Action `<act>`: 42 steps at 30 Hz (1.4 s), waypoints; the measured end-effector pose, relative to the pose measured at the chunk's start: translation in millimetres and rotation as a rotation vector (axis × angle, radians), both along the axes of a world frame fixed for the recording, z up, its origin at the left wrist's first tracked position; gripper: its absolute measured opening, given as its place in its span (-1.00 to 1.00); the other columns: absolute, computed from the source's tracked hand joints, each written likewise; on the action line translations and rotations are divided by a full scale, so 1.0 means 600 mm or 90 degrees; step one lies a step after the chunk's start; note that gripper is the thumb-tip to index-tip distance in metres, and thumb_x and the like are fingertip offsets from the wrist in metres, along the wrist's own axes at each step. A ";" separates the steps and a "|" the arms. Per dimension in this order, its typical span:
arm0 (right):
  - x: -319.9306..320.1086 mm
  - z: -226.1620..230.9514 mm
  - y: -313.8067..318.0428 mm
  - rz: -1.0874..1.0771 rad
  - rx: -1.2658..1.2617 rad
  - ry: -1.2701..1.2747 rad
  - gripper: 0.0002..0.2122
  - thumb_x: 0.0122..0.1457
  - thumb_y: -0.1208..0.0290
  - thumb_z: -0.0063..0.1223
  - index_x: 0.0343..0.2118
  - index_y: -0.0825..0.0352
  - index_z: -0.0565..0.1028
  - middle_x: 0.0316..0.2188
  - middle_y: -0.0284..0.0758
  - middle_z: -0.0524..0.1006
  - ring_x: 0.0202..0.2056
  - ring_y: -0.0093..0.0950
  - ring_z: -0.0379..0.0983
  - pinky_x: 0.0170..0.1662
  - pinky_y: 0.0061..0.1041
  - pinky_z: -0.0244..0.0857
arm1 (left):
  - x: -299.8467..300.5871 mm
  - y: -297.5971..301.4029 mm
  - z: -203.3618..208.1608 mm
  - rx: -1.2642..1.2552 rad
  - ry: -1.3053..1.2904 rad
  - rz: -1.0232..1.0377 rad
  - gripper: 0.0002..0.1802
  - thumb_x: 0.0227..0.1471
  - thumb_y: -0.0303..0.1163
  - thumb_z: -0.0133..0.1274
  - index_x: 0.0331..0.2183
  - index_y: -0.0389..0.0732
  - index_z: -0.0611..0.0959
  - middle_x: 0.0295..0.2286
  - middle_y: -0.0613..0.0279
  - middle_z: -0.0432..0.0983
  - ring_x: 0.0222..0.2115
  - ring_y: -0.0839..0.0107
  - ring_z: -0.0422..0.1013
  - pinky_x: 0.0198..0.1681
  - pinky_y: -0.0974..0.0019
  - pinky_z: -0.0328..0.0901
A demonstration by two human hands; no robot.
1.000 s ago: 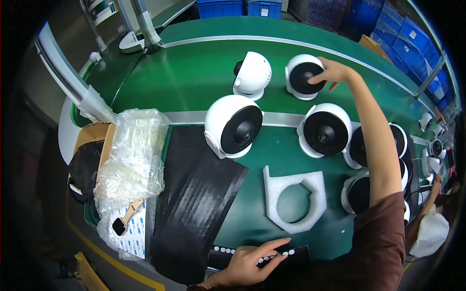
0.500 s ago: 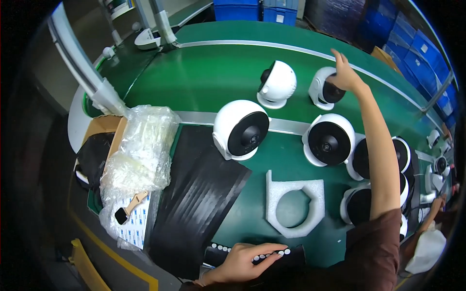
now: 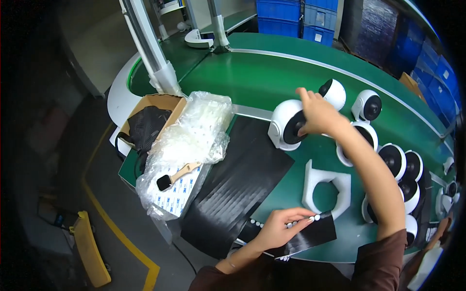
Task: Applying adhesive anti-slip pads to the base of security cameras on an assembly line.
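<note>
I see the left hand [image 3: 280, 232] pinching a flat black sheet [image 3: 313, 237], long axis rising rightward, at the green table [image 3: 290, 190]; beyond, the spread right hand [image 3: 320, 115] overlaps a round, right-facing white camera [image 3: 281, 121].

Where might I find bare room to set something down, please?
The green belt is bare behind the plastic wrap, left of the far cameras; a smaller patch lies between the big black sheet and foam ring. Clustered cameras crowd the right.
</note>
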State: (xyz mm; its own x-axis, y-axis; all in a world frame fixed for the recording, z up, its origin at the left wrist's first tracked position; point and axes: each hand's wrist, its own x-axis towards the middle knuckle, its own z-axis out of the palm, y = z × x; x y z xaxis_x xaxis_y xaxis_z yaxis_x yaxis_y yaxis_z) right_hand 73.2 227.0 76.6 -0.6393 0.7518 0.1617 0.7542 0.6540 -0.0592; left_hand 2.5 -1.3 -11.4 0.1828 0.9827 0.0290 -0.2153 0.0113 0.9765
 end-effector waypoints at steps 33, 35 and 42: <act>0.164 -0.002 -0.121 -0.330 -0.638 0.070 -0.35 0.08 -0.12 -0.42 -0.23 0.55 0.37 -0.34 -0.06 0.45 -0.59 -0.23 0.46 -0.64 -0.41 0.40 | 0.028 -0.015 0.004 0.086 0.117 0.013 -0.89 -0.09 -0.51 0.06 -0.44 -0.30 0.48 -0.66 0.33 0.50 -0.65 0.77 0.25 -0.59 0.61 0.11; 0.155 0.036 -0.141 -0.340 -0.563 0.022 -0.18 0.02 -0.29 -0.50 -0.30 0.59 0.44 -0.22 0.05 0.40 -0.51 -0.11 0.48 -0.55 -0.37 0.44 | 0.024 -0.015 0.004 0.091 0.189 0.049 -0.73 -0.12 -0.48 0.08 -0.31 -0.29 0.40 -0.66 0.25 0.51 -0.67 0.64 0.33 -0.59 0.55 0.15; 0.230 -0.007 -0.210 0.150 -0.314 0.202 -0.03 -0.41 0.23 0.37 0.09 0.28 -0.03 -0.06 0.01 0.27 -0.07 -0.22 0.30 -0.01 -0.43 0.14 | 0.012 -0.014 -0.002 0.101 0.287 0.058 -0.14 -0.18 -0.44 0.12 0.09 -0.38 0.01 -0.63 0.10 0.52 -0.66 0.46 0.42 -0.52 0.48 0.25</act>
